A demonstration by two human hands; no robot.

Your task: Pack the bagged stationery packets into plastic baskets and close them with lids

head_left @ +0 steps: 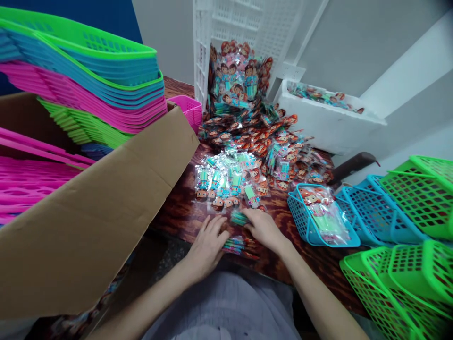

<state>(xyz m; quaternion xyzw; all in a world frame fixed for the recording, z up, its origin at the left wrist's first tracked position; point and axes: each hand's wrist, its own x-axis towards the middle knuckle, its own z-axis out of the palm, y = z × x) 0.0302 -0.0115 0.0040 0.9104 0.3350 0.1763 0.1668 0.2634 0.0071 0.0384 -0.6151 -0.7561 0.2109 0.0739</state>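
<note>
**Bundle lies crosswise between my two hands**

My left hand [207,243] lies palm down at the near edge of the table [177,215], fingers loosely spread, their tips touching the left end of a small bundle of packets [238,244]. My right hand [264,229] is also palm down, fingers curved over the bundle's far right side. I cannot tell whether its thumb pinches underneath. The bundle sits directly between the hands, so both are equally near it. Its long axis runs left to right across me, dipping slightly toward me at the right end. The ends show red and teal, but which way the doll faces point is too blurred to say.

Just beyond my right fingertips lies a single teal packet [239,218], also crosswise. Farther out is a row of packets [226,186] laid side by side, long axes pointing away from me, heads at the near end. Behind it rises the loose heap [255,137]. To the right stands a blue basket [307,226] holding packets, then green baskets [406,283]. A cardboard box [88,222] flanks my left.
</note>
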